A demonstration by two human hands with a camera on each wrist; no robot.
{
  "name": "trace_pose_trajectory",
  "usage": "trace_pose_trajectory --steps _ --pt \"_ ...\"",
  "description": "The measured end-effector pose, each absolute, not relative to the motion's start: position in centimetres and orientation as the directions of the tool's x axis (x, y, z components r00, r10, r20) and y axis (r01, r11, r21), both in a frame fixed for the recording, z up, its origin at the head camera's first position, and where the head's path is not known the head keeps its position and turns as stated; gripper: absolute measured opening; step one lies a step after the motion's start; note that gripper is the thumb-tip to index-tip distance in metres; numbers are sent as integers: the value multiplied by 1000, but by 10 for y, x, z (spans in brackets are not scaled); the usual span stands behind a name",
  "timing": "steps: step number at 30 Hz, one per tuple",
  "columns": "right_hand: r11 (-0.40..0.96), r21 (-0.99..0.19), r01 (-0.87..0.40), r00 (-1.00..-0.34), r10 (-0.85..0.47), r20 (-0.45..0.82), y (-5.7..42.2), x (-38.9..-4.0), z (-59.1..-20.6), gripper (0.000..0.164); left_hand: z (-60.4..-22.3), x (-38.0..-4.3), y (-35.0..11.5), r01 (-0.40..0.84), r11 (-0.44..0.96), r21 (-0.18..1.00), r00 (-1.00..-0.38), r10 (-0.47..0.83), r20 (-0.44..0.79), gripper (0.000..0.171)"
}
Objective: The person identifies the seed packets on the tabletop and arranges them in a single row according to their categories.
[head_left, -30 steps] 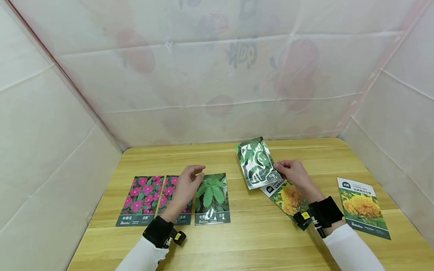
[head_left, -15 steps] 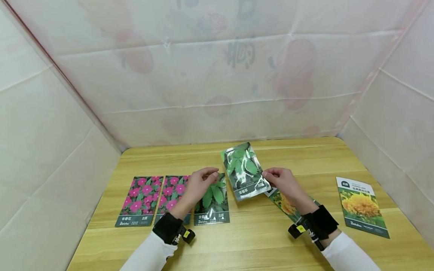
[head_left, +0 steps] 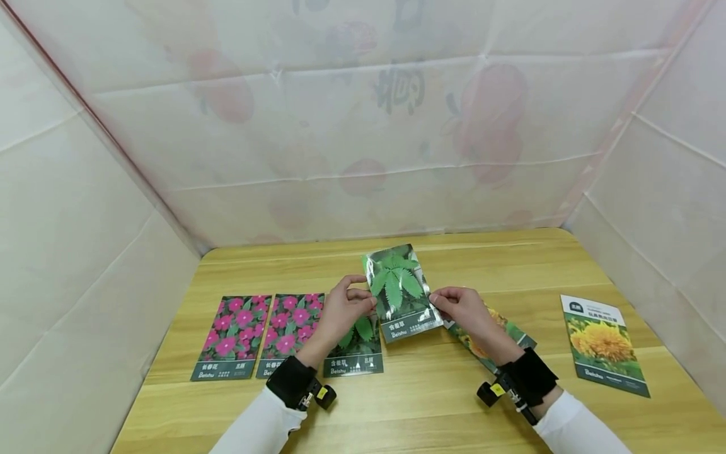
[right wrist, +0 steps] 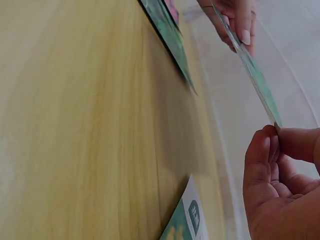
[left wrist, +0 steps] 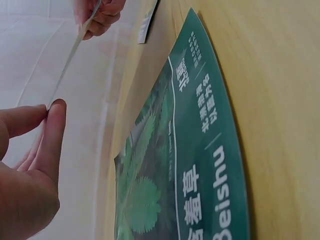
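Observation:
A glossy seed packet (head_left: 397,293) with a green leaf picture is held up over the table between both hands, its top leaning slightly left. My left hand (head_left: 339,315) pinches its left edge between thumb and fingers, as the left wrist view also shows. At the lower right edge, my right hand (head_left: 467,312) pinches it; in the right wrist view the thumb and index finger meet on the packet's rim (right wrist: 255,75). Below the left hand lies a matching leaf packet (head_left: 357,359), partly covered by that hand and the raised packet.
Left on the wooden table (head_left: 420,410) lie two pink-flower seed packets, one outer (head_left: 235,334) and one inner (head_left: 292,328). A slanted yellow-flower packet (head_left: 517,334) is partly hidden under the right hand. Another yellow-flower packet (head_left: 604,343) lies far right. Pale sheeting (head_left: 340,132) encloses the back and sides.
The right hand has carried the leaf packet leftward and slightly down from above the slanted yellow-flower packet. My left hand has moved right and taken hold of its left edge.

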State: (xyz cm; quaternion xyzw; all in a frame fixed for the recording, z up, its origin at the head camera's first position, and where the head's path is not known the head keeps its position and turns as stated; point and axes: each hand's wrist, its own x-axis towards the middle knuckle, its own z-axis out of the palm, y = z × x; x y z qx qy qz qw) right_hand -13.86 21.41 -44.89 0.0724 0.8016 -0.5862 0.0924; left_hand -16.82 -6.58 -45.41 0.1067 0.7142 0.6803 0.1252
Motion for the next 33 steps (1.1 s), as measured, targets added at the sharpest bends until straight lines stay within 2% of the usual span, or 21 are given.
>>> trace_pose_trajectory --steps 3,8,12,15,23,27,33 --pt "312 -926 213 -975 8 -222 215 -137 -450 32 -455 -168 -65 -25 46 999 -949 313 -38 54" --pt "432 -902 15 -999 -27 -30 224 -133 -451 34 -455 -168 -65 -31 28 999 -958 285 -38 52" --pt "643 -748 -164 -984 -55 168 237 -128 -450 37 -455 -167 -67 -44 19 999 -960 276 -47 52" --pt "748 -625 -222 -970 -103 221 245 -124 -447 34 -456 -167 -69 -47 20 999 -960 276 -51 53" --pt "905 -372 -207 -978 -185 94 258 -114 -442 31 -457 -168 -74 -60 11 998 -967 246 -61 53" --pt "921 -333 -200 -979 -198 41 263 -108 -447 36 -456 -168 -76 -52 8 999 -969 241 -52 52" --pt "923 -340 -180 -980 -197 -16 270 -103 -456 46 -455 -168 -77 -63 6 998 -970 234 -63 53"
